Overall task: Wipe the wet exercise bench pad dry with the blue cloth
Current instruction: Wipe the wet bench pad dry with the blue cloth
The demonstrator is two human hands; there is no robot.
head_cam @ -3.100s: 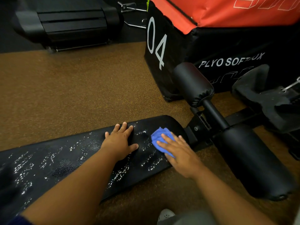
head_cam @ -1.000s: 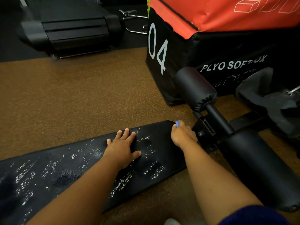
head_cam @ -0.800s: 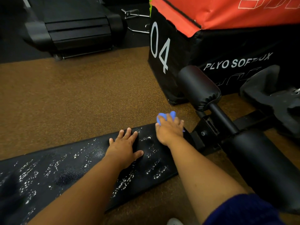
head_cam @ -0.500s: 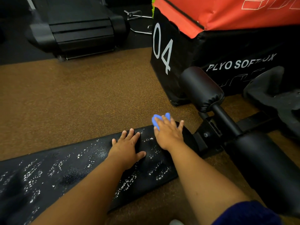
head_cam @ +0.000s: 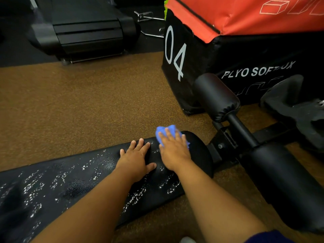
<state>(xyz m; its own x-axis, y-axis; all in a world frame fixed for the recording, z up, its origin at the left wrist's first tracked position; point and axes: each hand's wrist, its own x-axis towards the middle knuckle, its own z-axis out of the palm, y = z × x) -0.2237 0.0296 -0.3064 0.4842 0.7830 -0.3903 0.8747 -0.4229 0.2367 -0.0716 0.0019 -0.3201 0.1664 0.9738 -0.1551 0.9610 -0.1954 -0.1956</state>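
Down low, right hand [head_cam: 174,151] pressing the blue cloth [head_cam: 165,131] with straight fingers on the far right end of the wet bench pad [head_cam: 73,183], left hand [head_cam: 135,159] flat beside it (fingers spread), droplets across the pad's left stretch, plyo box [head_cam: 245,55] beyond.

- The right hand [head_cam: 173,151] has swept the blue cloth [head_cam: 166,132] from the near side of the bench pad [head_cam: 73,183] to its far edge beside the rounded end.
- It now lies just beside the left hand [head_cam: 135,162], after being well apart.
- Droplets near the pad's rounded end are gone.
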